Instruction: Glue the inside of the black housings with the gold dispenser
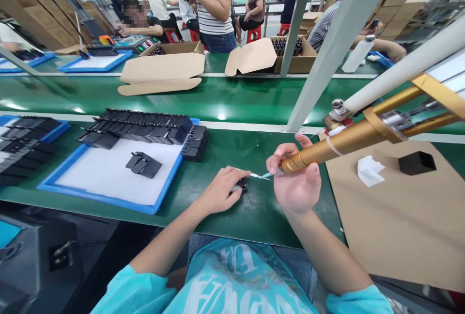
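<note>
My left hand [222, 189] is curled over a small black part [241, 186] that lies on the green bench, pinning it down. My right hand [296, 178] grips the front of a gold dispensing gun [348, 140]. The gun's thin pale nozzle [262, 176] points left and ends just beside the black part. The gun's long body and a white tube run up and to the right, out of view.
A blue-framed white tray [109, 173] at the left holds rows of black parts [141, 127]. A brown cardboard sheet [395, 217] at the right carries a white wipe [368, 170] and a black block [416, 163]. Open boxes [290, 54], a grey post [327, 57] and other people lie beyond the belt.
</note>
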A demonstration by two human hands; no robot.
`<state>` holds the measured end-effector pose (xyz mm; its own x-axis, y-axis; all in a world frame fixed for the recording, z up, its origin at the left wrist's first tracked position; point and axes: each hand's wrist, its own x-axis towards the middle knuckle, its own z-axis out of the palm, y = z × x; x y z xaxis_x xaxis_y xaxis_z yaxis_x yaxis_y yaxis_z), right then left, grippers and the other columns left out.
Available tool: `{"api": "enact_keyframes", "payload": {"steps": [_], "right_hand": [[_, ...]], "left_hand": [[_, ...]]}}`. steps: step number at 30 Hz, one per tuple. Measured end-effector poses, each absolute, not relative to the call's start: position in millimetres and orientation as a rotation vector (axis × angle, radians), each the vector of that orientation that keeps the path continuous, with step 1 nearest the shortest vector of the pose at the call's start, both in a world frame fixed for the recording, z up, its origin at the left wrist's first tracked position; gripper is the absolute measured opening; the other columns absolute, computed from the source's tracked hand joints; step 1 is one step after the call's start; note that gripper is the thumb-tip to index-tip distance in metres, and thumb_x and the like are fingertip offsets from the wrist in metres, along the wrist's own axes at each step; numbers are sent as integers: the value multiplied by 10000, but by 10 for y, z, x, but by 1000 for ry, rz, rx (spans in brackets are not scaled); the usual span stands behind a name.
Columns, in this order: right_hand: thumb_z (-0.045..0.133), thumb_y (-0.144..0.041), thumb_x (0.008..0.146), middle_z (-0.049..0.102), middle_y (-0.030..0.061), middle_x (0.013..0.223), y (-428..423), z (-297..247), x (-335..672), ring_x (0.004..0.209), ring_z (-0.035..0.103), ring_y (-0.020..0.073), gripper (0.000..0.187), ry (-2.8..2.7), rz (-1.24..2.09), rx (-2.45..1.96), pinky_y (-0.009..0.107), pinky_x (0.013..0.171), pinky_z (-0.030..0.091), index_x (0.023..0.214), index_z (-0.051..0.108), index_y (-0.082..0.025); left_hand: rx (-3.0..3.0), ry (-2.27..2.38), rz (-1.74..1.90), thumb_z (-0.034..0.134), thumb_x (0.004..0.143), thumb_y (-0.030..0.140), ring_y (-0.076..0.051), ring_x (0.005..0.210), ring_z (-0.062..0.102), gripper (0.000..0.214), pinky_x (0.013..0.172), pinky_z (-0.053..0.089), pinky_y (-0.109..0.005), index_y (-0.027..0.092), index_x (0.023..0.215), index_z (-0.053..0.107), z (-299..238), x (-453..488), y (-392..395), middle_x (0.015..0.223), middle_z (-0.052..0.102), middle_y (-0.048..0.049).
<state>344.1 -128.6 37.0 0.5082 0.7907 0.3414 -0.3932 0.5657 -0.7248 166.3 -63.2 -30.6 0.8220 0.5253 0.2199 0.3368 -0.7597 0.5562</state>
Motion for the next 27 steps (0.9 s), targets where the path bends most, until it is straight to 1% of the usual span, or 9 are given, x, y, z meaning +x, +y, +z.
{"api": "enact_keyframes", "payload": {"steps": [2, 4, 8, 13, 17, 20, 22, 24, 27], "right_hand": [[498, -541, 827, 601, -16, 836, -1284, 366, 3444, 528, 524, 113, 397, -726, 774, -611, 310, 562, 410, 1139, 523, -295], [495, -533, 833, 602, -16, 840, -1280, 363, 3448, 529, 525, 111, 393, -731, 780, -598, 306, 558, 408, 1142, 527, -293], [498, -550, 826, 607, -17, 842, -1269, 359, 3457, 523, 520, 111, 408, -737, 785, -611, 305, 547, 410, 1146, 520, -299], [503, -533, 833, 614, -18, 837, -1266, 359, 3457, 515, 523, 106, 392, -744, 781, -595, 303, 551, 406, 1140, 530, -290], [510, -543, 827, 618, -20, 831, -1268, 358, 3455, 508, 518, 109, 394, -744, 783, -599, 302, 536, 407, 1132, 532, -295], [518, -538, 827, 624, -20, 836, -1267, 353, 3457, 509, 522, 109, 387, -745, 786, -582, 298, 529, 404, 1130, 544, -298], [521, -535, 829, 626, -19, 839, -1264, 349, 3457, 511, 523, 107, 384, -743, 785, -579, 298, 534, 402, 1130, 554, -299], [523, -539, 825, 624, -19, 835, -1261, 349, 3454, 507, 520, 106, 388, -744, 783, -579, 296, 532, 397, 1128, 561, -300], [530, -541, 817, 620, -18, 822, -1277, 364, 3443, 504, 519, 106, 400, -742, 787, -576, 294, 531, 396, 1130, 572, -296]], "left_hand": [[2561, 658, 459, 443, 943, 211, -232, 1069, 570, 454, 934, 462, -401, 210, 1396, 468, -276, 1629, -667, 1189, 664, -87], [2619, 712, 443, 398, 990, 247, -233, 1075, 571, 431, 921, 462, -406, 208, 1416, 446, -277, 1621, -701, 1192, 668, -90], [2667, 750, 531, 443, 992, 282, -222, 1068, 609, 363, 907, 484, -385, 211, 1340, 518, -327, 1657, -750, 1139, 697, -75], [2543, 733, 644, 494, 971, 250, -169, 988, 666, 234, 889, 527, -312, 205, 1176, 598, -391, 1689, -759, 1119, 708, -45], [2554, 733, 636, 483, 974, 255, -169, 1052, 661, 220, 924, 532, -310, 216, 1155, 601, -451, 1702, -762, 1167, 695, -41], [2674, 788, 542, 433, 987, 267, -204, 1061, 648, 241, 901, 541, -348, 219, 1152, 603, -455, 1723, -780, 1197, 676, -53], [2757, 834, 404, 473, 971, 345, -241, 1024, 637, 290, 855, 546, -385, 210, 1206, 576, -430, 1740, -792, 1189, 663, -72], [2803, 879, 255, 534, 936, 409, -258, 967, 626, 385, 796, 544, -390, 205, 1263, 537, -402, 1761, -804, 1125, 659, -84], [2839, 925, 145, 524, 945, 341, -247, 921, 616, 343, 731, 514, -353, 215, 1263, 525, -382, 1779, -841, 1025, 644, -76]]}}
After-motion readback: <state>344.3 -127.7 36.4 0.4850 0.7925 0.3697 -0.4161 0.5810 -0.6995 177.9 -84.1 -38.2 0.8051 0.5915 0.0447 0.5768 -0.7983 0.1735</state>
